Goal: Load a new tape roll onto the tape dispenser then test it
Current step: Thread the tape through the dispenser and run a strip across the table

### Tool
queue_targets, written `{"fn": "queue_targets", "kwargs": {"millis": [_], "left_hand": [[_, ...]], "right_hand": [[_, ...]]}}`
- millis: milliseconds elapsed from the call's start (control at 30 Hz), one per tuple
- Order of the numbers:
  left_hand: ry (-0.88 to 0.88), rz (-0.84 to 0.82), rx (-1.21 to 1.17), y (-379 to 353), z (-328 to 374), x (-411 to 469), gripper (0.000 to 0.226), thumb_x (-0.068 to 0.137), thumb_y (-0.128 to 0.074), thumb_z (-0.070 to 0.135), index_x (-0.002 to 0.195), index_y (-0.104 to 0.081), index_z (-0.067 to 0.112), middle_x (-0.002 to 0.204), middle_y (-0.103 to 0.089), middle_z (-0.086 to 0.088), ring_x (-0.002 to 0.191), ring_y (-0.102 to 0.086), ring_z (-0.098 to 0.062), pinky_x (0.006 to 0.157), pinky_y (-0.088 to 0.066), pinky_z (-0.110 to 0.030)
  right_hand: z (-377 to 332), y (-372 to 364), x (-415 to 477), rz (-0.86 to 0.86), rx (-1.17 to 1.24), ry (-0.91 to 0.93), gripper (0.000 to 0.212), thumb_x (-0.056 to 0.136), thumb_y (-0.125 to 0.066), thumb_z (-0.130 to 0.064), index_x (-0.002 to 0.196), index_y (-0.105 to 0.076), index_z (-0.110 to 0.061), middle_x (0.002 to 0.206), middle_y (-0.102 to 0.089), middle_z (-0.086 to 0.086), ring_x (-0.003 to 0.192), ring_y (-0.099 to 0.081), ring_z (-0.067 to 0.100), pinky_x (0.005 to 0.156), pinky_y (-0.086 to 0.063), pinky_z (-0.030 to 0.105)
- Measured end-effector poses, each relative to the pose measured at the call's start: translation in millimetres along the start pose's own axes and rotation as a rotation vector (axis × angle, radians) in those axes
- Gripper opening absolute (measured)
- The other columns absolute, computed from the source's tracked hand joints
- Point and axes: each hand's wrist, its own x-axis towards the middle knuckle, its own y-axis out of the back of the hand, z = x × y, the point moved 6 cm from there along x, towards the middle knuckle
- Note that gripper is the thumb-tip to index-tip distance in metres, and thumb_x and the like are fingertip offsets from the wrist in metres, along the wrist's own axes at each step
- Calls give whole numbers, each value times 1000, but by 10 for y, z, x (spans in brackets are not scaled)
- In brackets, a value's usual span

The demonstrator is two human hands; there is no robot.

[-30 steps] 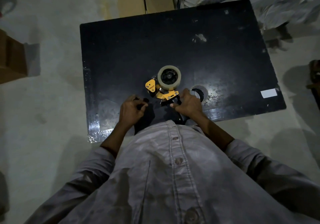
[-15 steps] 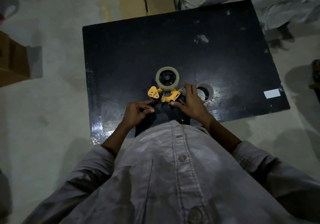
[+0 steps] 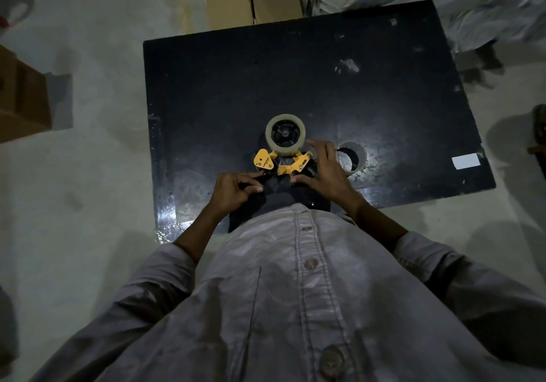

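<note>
Seen from above, a yellow-and-black hand-held tape dispenser (image 3: 280, 164) lies flat on a black rectangular tabletop (image 3: 236, 80), near its front edge. A pale, translucent tape roll (image 3: 285, 136) sits on the dispenser's hub, on the far side from the person. The left hand (image 3: 233, 188) is curled, fingertips pinched at the dispenser's near left end; what it pinches I cannot tell. The right hand (image 3: 323, 172) grips the right side, fingers spread toward the roll, nearer to it. An empty cardboard core (image 3: 350, 158) lies just beside.
</note>
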Motion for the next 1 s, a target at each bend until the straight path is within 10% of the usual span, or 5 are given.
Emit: {"fn": "queue_targets", "kwargs": {"millis": [400, 633, 800, 1000], "left_hand": [[-12, 1, 35, -47, -56, -71, 15, 88, -94, 7, 101, -93, 14, 125, -85, -1, 108, -72, 17, 102, -54, -9], [-25, -33, 56, -58, -66, -92, 10, 90, -94, 11, 98, -93, 17, 126, -84, 5, 110, -75, 8, 101, -56, -14], [61, -12, 26, -96, -158, -119, 10, 92, -94, 17, 101, -93, 18, 115, -87, 3, 107, -81, -6, 101, -62, -26], [444, 51, -438, -131, -346, -258, 22, 101, -85, 29, 109, -90, 9, 99, -88, -8, 93, -83, -28, 83, -66, -40]], "right_hand": [[-14, -2, -34, 38, -138, -58, 122, 68, -83, -95, 162, -35, -34, 149, -38, 8, 109, -69, 33, 76, -67, 51], [-83, -18, -94, 71, -222, -103, 105, 75, -71, -101, 155, -41, -41, 128, -44, 7, 101, -65, 28, 71, -63, 43], [21, 22, -40, 24, -82, -90, 121, 68, -84, -94, 158, -33, -30, 152, -44, 8, 122, -65, 29, 84, -67, 50], [130, 170, -105, -11, 130, -192, 92, 89, -81, -78, 158, -45, -29, 144, -54, 4, 119, -63, 17, 94, -60, 40]]}}
